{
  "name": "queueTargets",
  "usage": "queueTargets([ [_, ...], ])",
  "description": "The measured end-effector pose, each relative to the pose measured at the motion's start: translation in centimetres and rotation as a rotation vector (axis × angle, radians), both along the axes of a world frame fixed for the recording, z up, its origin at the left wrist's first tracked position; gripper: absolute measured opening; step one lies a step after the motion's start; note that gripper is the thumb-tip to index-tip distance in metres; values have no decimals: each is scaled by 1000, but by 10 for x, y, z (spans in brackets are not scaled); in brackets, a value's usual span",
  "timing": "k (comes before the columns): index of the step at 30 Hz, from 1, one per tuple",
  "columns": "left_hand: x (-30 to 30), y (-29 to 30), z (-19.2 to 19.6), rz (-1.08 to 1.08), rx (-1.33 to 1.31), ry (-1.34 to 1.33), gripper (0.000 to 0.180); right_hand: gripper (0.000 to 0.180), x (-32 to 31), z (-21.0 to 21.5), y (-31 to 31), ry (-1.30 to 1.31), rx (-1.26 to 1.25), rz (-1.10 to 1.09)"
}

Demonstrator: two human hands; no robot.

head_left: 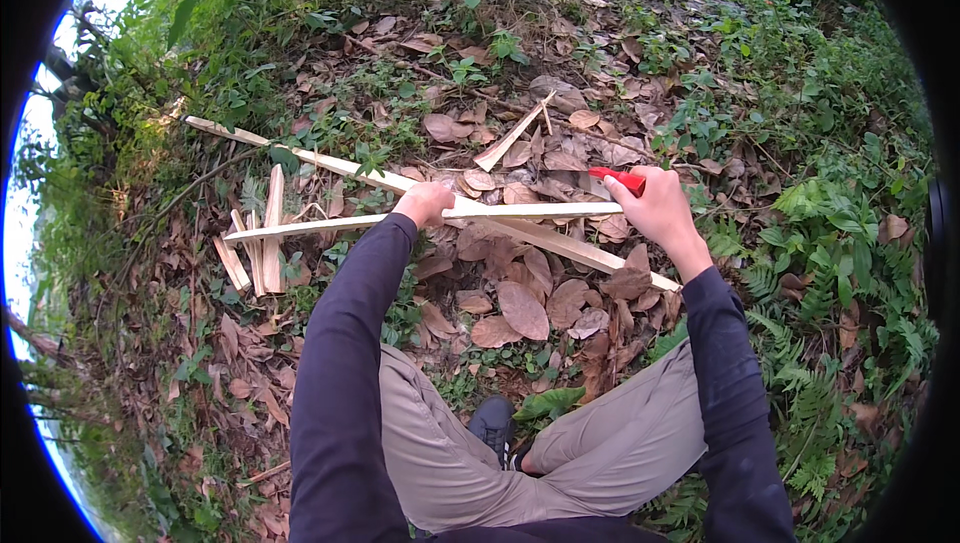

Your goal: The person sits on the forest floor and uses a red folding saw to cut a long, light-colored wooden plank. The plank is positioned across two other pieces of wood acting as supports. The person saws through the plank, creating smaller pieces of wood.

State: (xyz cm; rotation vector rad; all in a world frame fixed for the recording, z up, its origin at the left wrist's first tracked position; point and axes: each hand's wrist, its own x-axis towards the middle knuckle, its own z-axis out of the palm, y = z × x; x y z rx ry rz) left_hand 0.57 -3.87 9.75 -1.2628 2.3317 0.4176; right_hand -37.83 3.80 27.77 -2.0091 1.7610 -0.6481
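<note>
My left hand (424,203) grips a long pale split wooden strip (330,225) held level over the leaf-strewn ground. My right hand (655,205) is closed around the red handle of a knife (620,178) at the strip's right end; the blade is mostly hidden among the leaves behind. A second, longer pale strip (560,241) lies on the ground diagonally under the held one, running from upper left to lower right.
Short split wood pieces (255,253) lie in a heap at the left, another piece (510,138) lies farther ahead. Dry brown leaves cover the ground; ferns and green plants (830,243) crowd the right. My knees and a dark shoe (493,423) are below.
</note>
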Motion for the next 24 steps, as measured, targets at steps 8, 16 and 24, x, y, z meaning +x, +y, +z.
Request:
queueTargets([
  [8,32,1,-19,168,15,179,40,38,4,-1,1,9,16,-8],
  [16,27,8,-14,192,-147,115,38,38,9,2,3,9,23,9],
  [24,-15,32,-19,-26,-319,75,50,37,6,1,4,39,15,10],
])
